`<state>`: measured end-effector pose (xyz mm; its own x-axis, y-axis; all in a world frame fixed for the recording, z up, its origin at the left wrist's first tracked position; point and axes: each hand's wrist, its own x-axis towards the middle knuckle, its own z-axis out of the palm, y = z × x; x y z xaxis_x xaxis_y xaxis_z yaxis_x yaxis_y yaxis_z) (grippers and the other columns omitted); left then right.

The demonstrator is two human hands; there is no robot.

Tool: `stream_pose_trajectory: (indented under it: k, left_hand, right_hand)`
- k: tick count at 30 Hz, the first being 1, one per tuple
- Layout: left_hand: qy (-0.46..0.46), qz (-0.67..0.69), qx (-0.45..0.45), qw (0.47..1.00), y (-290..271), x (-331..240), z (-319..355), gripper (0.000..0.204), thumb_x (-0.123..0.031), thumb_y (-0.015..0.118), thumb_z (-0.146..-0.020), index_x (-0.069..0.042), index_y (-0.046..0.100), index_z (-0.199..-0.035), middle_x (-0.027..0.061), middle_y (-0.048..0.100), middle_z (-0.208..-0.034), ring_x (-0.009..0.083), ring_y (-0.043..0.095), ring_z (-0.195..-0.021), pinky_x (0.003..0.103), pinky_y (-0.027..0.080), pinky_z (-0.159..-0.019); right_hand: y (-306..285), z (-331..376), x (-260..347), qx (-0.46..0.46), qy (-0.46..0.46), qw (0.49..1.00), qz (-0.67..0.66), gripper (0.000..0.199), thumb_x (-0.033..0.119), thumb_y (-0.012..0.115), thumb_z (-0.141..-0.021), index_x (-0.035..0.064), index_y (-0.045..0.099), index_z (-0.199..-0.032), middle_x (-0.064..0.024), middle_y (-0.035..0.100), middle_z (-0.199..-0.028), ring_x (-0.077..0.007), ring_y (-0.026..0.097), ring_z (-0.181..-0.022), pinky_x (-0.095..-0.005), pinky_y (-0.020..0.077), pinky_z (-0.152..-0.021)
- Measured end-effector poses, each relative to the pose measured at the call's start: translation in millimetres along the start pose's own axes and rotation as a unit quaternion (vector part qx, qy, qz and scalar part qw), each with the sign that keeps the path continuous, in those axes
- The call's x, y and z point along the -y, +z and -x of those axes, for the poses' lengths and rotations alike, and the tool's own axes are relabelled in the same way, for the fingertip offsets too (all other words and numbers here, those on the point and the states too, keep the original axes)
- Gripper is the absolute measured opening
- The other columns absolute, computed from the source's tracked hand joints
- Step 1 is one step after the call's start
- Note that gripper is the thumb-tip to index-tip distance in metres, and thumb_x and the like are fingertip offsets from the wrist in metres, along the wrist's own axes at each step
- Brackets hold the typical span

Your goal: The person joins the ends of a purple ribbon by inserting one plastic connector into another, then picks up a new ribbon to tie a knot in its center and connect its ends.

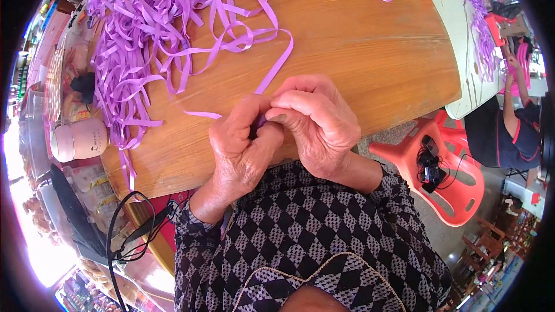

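Observation:
Both hands meet over the near edge of the wooden table (358, 52). My left hand (240, 141) is closed around a purple ribbon (274, 72), which runs from between the hands up toward the far side. A short ribbon end sticks out to the left of that hand. My right hand (318, 121) is curled in a pinch, thumb against fingers, touching the left fingertips. Whatever sits in the right fingertips is hidden. A large tangled heap of purple ribbon (139, 40) covers the table's far left part and hangs over its left edge.
A pinkish-white jar (81, 140) stands left of the table, near black cables (115, 248). At right, a red plastic stool (442, 179) holds a black device with cords. Beyond it a person in dark clothes (520, 127) sits by a white marbled table (442, 0) bearing more purple ribbon.

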<state>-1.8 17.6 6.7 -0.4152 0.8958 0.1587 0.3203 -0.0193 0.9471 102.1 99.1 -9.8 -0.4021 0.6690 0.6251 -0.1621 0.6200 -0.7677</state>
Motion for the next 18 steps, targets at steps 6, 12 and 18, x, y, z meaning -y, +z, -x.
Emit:
stream_pose_trajectory:
  k: [6, 12, 18]
  left_hand:
    - [-0.032, 0.000, -0.008, 0.999, 0, -1, -3, 0.017, 0.003, 0.054, -0.075, 0.000, 0.054, -0.092, -0.0006, 0.047, -0.066, 0.0048, 0.040, -0.059, 0.019, 0.036, -0.051]
    - [-0.140, 0.112, -0.023, 0.984, 4, -6, -4, 0.016, 0.002, 0.056, -0.078, 0.001, 0.051, -0.094, -0.0022, 0.051, -0.072, 0.0027, 0.044, -0.065, 0.017, 0.037, -0.056]
    - [-0.201, 0.246, 0.008, 0.948, 3, -2, -3, 0.024, 0.002, 0.057, -0.078, 0.000, 0.049, -0.100, -0.0006, 0.054, -0.082, 0.0029, 0.047, -0.072, 0.016, 0.038, -0.062]
  right_hand:
    - [5, 8, -2, -0.003, 0.164, 0.979, -0.122, 0.010, 0.003, 0.065, -0.080, -0.0009, 0.060, -0.087, -0.0083, 0.060, -0.087, -0.0111, 0.055, -0.076, -0.0227, 0.0451, -0.067]
    - [3, 4, 4, -0.004, 0.208, 0.972, -0.108, 0.009, 0.004, 0.062, -0.083, -0.0013, 0.058, -0.089, -0.0029, 0.060, -0.081, -0.0059, 0.052, -0.074, -0.0196, 0.0443, -0.066]
    - [6, 8, 3, -0.026, 0.294, 0.941, -0.165, 0.012, 0.009, 0.061, -0.085, -0.0022, 0.058, -0.086, -0.0001, 0.058, -0.076, -0.0043, 0.050, -0.069, -0.0175, 0.0430, -0.062]
